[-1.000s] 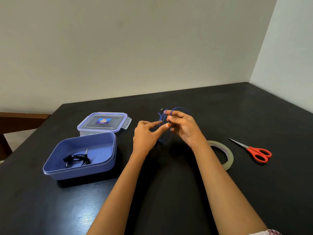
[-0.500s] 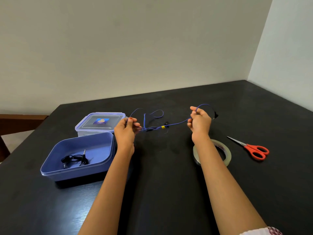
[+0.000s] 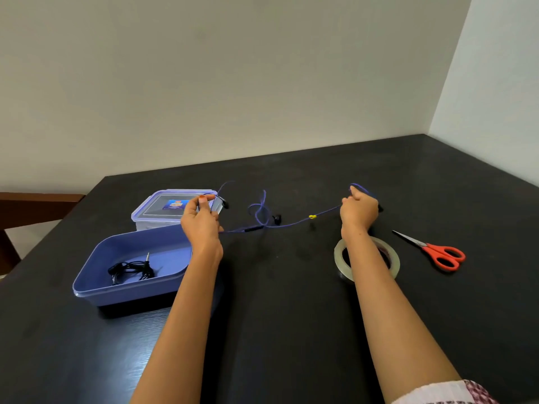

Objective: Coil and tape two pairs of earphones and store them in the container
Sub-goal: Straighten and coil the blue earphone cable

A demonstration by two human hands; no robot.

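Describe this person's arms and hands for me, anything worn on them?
Both forearms are bare, with no watch, bracelet or ring visible. The left hand has a reddish-orange painted thumbnail; on the right hand no nails show. A pale sleeve with a dark red print begins at the picture's bottom right edge.

Soft, even light fills the room, bright on the pale wall (image 3: 262, 83) and dull on the black table (image 3: 291, 330), whose grain catches a faint bluish sheen at lower left. Shadows are weak and soft-edged, the plainest under the container (image 3: 131, 290). The wide lens bends the table's far edge and tilts the wall corner at right; the cord (image 3: 291, 222) smears slightly near the left hand (image 3: 201, 225).
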